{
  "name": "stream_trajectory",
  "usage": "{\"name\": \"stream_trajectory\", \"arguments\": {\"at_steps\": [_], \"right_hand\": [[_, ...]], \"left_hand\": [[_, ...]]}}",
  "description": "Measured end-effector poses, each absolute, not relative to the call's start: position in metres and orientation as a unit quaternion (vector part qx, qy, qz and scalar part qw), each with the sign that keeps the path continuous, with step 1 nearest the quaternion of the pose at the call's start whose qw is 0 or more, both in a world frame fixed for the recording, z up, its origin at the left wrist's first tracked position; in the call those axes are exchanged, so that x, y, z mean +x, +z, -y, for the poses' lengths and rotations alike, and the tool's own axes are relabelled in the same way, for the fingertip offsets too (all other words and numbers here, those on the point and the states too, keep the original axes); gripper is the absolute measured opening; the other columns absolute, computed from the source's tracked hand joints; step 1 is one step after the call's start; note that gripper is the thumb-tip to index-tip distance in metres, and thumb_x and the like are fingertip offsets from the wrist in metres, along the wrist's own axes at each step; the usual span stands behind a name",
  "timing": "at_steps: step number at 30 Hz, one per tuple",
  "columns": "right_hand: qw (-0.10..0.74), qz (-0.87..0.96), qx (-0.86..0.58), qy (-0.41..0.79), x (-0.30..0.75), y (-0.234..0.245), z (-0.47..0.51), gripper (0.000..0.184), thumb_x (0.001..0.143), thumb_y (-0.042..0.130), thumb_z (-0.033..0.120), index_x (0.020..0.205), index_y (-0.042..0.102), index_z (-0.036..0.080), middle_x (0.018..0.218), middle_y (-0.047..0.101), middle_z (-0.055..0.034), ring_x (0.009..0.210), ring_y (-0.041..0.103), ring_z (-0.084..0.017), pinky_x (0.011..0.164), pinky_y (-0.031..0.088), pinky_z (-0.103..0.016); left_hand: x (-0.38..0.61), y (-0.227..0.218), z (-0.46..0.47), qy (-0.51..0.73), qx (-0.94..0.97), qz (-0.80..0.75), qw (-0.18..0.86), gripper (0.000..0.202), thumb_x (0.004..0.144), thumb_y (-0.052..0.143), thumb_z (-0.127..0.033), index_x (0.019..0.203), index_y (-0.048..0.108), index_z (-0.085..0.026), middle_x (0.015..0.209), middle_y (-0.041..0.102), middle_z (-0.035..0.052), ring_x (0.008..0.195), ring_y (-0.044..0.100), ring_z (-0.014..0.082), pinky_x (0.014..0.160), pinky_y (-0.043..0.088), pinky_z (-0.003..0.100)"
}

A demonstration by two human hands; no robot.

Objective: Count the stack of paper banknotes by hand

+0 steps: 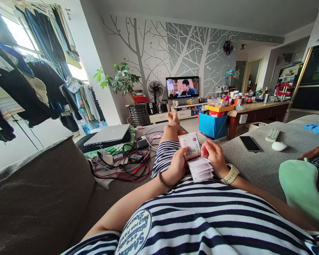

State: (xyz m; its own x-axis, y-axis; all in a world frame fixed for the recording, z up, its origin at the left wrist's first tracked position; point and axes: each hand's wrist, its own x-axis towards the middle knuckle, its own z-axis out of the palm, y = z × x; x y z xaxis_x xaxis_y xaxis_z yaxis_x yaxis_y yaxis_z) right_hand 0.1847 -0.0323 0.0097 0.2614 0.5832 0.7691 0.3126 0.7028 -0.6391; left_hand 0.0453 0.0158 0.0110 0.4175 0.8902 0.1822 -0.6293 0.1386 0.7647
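Observation:
My left hand [177, 163] is closed on a stack of banknotes [192, 143], its thumb lying over the near edge. The top note shows a large figure 5. Below it, the lower ends of several notes [200, 169] fan out over my lap. My right hand [214, 156] is beside the stack's right edge with fingers curled in. Whether a note is pinched in those fingers is hidden. A woven bracelet is on my left wrist and a pale watch [230, 174] on my right.
Cables [130, 161] lie tangled on the sofa to the left, near a silver laptop [108, 135]. To the right are a black phone [250, 144], a remote control [272, 134], a white mouse [279, 146] and a green cushion [295, 184]. A blue box [212, 124] stands beyond.

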Motion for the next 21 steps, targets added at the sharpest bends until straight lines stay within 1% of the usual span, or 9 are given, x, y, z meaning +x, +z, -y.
{"name": "stream_trajectory", "arguments": {"at_steps": [2,5,7,9,11,16,21], "right_hand": [[0.699,0.591,-0.390,0.096,0.188,0.009,0.028,0.064,0.094,0.057,0.081,0.070,0.054,0.021,0.062,0.053,-0.0013,0.058,0.048,-0.015,0.058,0.038,-0.030],[0.689,0.573,-0.436,0.086,0.192,0.006,0.020,0.064,0.086,0.065,0.084,0.077,0.056,0.021,0.066,0.056,-0.0013,0.061,0.051,-0.016,0.058,0.039,-0.030],[0.679,0.571,-0.455,0.078,0.195,0.004,0.016,0.062,0.085,0.065,0.082,0.080,0.057,0.020,0.070,0.059,-0.0022,0.065,0.052,-0.017,0.060,0.039,-0.030],[0.672,0.573,-0.463,0.073,0.196,0.003,0.014,0.059,0.086,0.065,0.078,0.078,0.057,0.020,0.069,0.058,-0.0021,0.065,0.051,-0.017,0.061,0.038,-0.030],[0.670,0.575,-0.463,0.076,0.196,0.003,0.014,0.056,0.087,0.065,0.074,0.076,0.056,0.020,0.068,0.056,-0.0014,0.065,0.049,-0.016,0.061,0.037,-0.030],[0.684,0.573,-0.441,0.096,0.194,0.006,0.019,0.050,0.089,0.064,0.068,0.076,0.055,0.021,0.067,0.052,0.0002,0.062,0.043,-0.015,0.058,0.032,-0.029],[0.690,0.579,-0.423,0.099,0.192,0.009,0.024,0.049,0.088,0.065,0.065,0.072,0.052,0.021,0.064,0.048,0.0009,0.061,0.040,-0.014,0.057,0.030,-0.029]], "left_hand": [[0.044,0.012,-0.014,0.512,0.414,-0.156,0.736,0.030,0.072,0.075,-0.024,0.099,0.078,-0.010,0.106,0.081,0.0135,0.092,0.077,0.0266,0.094,0.063,0.039],[0.043,0.014,-0.011,0.500,0.426,-0.151,0.739,0.033,0.066,0.077,-0.020,0.098,0.077,-0.012,0.102,0.081,0.0119,0.091,0.077,0.0281,0.095,0.063,0.042],[0.043,0.014,-0.010,0.497,0.429,-0.154,0.738,0.034,0.062,0.078,-0.017,0.096,0.076,-0.012,0.099,0.081,0.0106,0.090,0.077,0.0279,0.095,0.063,0.042],[0.043,0.014,-0.010,0.499,0.431,-0.155,0.735,0.035,0.061,0.078,-0.017,0.096,0.076,-0.012,0.097,0.081,0.0104,0.088,0.077,0.0271,0.095,0.063,0.042],[0.044,0.013,-0.011,0.503,0.430,-0.154,0.734,0.034,0.064,0.078,-0.019,0.097,0.076,-0.011,0.098,0.080,0.0111,0.087,0.077,0.0268,0.093,0.063,0.041],[0.048,0.010,-0.019,0.503,0.400,-0.149,0.752,0.028,0.079,0.072,-0.027,0.101,0.076,-0.011,0.104,0.080,0.0123,0.092,0.077,0.0251,0.093,0.062,0.038],[0.051,0.009,-0.022,0.510,0.392,-0.152,0.751,0.024,0.083,0.068,-0.026,0.099,0.076,-0.010,0.103,0.079,0.0123,0.087,0.076,0.0224,0.090,0.062,0.034]]}}
